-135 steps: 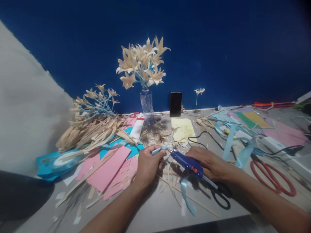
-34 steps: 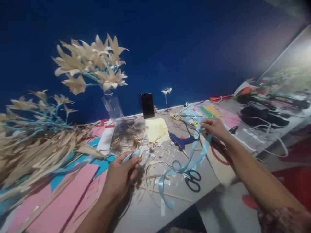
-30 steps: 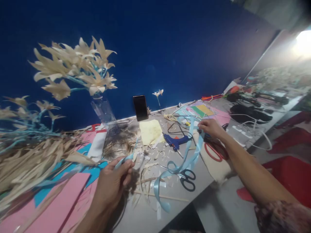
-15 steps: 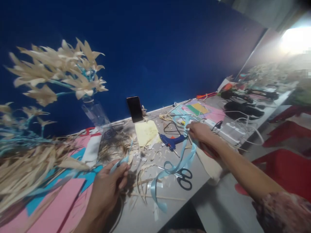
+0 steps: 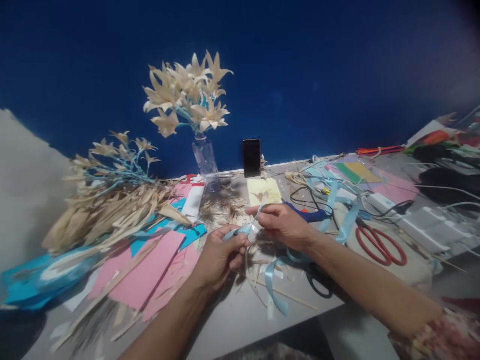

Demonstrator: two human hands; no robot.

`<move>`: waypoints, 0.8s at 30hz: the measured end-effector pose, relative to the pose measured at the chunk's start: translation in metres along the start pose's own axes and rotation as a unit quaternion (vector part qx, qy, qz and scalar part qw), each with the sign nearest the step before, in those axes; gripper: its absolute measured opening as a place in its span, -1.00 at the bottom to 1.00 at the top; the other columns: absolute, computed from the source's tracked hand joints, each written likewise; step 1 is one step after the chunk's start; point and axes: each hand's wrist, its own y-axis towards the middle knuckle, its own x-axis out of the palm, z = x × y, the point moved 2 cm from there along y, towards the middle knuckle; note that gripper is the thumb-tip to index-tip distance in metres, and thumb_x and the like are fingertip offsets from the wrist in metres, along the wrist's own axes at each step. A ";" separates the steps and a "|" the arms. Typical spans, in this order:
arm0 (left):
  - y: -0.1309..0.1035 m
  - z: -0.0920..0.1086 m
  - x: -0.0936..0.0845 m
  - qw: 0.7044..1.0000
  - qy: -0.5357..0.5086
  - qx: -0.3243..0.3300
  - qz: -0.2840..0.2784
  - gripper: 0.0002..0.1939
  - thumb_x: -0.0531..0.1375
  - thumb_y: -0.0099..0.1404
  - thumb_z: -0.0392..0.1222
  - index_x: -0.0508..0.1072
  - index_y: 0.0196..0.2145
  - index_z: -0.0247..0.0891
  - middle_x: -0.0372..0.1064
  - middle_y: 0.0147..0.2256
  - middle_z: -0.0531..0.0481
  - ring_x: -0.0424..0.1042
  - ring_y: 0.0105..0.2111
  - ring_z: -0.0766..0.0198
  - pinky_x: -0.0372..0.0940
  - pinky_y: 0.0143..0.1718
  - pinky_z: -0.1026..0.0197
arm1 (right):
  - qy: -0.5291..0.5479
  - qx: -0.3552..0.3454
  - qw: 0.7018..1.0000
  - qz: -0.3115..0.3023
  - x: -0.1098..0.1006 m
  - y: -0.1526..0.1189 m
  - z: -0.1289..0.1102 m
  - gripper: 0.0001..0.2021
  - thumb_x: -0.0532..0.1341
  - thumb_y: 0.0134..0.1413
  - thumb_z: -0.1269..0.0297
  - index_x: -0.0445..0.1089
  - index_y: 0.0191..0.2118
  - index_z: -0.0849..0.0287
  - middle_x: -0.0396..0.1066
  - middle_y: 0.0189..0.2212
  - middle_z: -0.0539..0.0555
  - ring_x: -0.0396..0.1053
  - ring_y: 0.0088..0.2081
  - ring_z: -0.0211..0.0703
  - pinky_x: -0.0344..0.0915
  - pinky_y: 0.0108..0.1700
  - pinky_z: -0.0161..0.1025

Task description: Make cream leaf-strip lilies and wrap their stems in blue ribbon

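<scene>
A small dried-husk flower on a thin blue-wrapped stem stands between my hands. My left hand pinches light blue ribbon at the lower end of the stem. Higher up, the fingers of my right hand are closed around the stem just below the flower. Loose ribbon loops trail beneath and right of my right hand. A blue glue gun lies partly hidden behind that hand, and black-handled scissors are half covered by my right forearm.
Husk flowers stand in a clear bottle against the blue wall. Husk strips and pink sheets lie left. Behind are a phone and yellow paper. Red-handled scissors and power strips lie right.
The view has swung left. My right hand has come from the ribbon near the glue gun to the small flower's stem, beside my left hand, which still holds the ribbon.
</scene>
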 end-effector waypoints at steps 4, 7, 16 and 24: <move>0.000 -0.003 -0.001 1.000 -0.001 -0.010 -0.015 -0.68 0.49 -0.06 -0.16 0.47 -0.45 -0.34 0.43 -0.55 0.00 0.21 -0.66 0.49 -0.04 -0.75 0.48 | 0.004 -0.011 1.000 0.021 -0.003 0.003 0.004 -0.62 0.49 -0.19 -0.01 0.48 -0.51 0.22 0.37 -0.48 -0.02 0.03 -0.57 -0.40 -0.06 -0.54 -0.34; 0.000 -0.005 -0.001 1.000 0.020 0.007 -0.010 -0.68 0.48 -0.03 -0.12 0.48 -0.44 -0.34 0.43 -0.58 0.02 0.18 -0.72 0.51 -0.01 -0.75 0.45 | -0.042 -0.051 0.996 0.064 -0.002 0.001 0.004 -0.58 0.48 -0.17 -0.01 0.38 -0.61 0.22 0.40 -0.46 0.00 0.04 -0.55 -0.38 -0.05 -0.51 -0.31; -0.005 -0.002 0.004 0.993 0.081 0.064 0.051 -0.75 0.43 0.03 -0.12 0.48 -0.44 -0.30 0.44 -0.59 0.02 0.21 -0.77 0.47 0.05 -0.72 0.39 | -0.080 -0.088 0.983 0.137 0.004 0.000 0.002 -0.58 0.48 -0.24 -0.01 0.33 -0.59 0.18 0.10 -0.65 -0.13 0.00 -0.53 -0.32 -0.05 -0.47 -0.30; -0.010 -0.005 0.008 0.987 0.130 0.079 0.048 -0.80 0.37 0.12 -0.13 0.48 -0.49 -0.29 0.42 -0.60 0.05 0.17 -0.78 0.49 0.02 -0.73 0.39 | -0.044 -0.117 0.972 0.199 -0.001 0.008 0.016 -0.57 0.51 -0.29 0.01 0.31 -0.61 0.16 0.17 -0.66 -0.12 0.03 -0.56 -0.32 -0.01 -0.47 -0.28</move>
